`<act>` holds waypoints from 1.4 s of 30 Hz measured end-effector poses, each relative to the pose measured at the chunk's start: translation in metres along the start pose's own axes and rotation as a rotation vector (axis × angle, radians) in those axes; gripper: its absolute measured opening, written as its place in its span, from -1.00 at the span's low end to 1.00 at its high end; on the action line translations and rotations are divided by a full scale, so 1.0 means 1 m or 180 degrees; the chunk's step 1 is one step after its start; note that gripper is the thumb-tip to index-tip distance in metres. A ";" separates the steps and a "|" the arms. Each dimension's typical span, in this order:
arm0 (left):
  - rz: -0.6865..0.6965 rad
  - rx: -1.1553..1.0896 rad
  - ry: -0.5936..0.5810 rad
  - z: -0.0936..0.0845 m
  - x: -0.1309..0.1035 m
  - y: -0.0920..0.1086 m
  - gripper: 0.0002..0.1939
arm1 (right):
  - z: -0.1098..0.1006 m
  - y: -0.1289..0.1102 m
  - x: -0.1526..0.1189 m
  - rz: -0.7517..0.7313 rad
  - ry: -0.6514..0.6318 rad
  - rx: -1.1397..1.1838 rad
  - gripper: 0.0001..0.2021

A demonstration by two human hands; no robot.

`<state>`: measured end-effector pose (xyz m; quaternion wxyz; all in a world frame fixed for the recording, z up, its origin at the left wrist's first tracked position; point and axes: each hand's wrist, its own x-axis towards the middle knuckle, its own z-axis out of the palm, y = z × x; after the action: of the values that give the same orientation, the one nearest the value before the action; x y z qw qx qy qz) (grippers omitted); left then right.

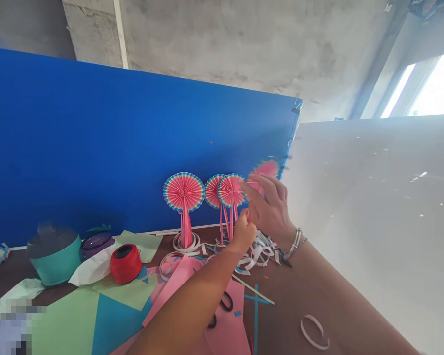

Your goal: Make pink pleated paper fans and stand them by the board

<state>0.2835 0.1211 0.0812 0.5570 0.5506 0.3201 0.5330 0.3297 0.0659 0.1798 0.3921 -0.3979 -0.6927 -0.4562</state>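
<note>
Near the right end of the blue board, a blurred pink pleated paper fan with a blue edge (267,169) is partly hidden behind my right hand (267,199). The fingers of that hand are bent and spread apart in front of the fan. Just below and to the left, my left hand (245,231) is closed, with a bit of pink at its top, apparently the fan's stem. To the left, a round pink fan (234,190) overlaps another (211,191), and a third fan (184,192) stands upright on pink strips above white rings (187,245).
A red spool (126,264), a teal bowl (57,256) and a purple container (97,244) are at the left. Green paper (68,320), pink paper (231,337) and black scissor handles (227,301) lie nearby. White strips (261,254) are behind my hands; a curled strip (313,333) is front right.
</note>
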 end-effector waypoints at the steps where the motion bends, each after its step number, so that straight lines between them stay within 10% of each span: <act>1: -0.0024 -0.0052 -0.0070 -0.007 0.001 -0.002 -0.76 | 0.004 -0.004 -0.006 0.0334 0.0036 0.0131 -0.67; 8: -0.0227 -0.0162 -0.0422 -0.061 0.009 -0.019 -0.84 | 0.071 -0.022 -0.062 0.3508 -0.1409 0.2042 -0.63; 21: 0.0417 0.1282 0.0520 -0.104 -0.014 -0.016 -0.71 | 0.133 -0.046 -0.088 0.3728 -0.1223 0.2705 -0.70; 30: 0.1048 0.2186 0.1898 -0.178 -0.026 -0.006 -0.75 | 0.142 -0.057 -0.094 0.3679 -0.1388 0.2459 -0.73; 42: 0.0915 0.2643 0.1856 -0.191 -0.006 -0.012 -0.89 | 0.132 -0.059 -0.095 0.3619 -0.1425 0.1864 -0.65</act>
<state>0.1048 0.1695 0.0326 0.1011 0.5921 0.5673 0.5634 0.2882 0.1568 0.0388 0.5098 -0.6626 -0.5352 0.1209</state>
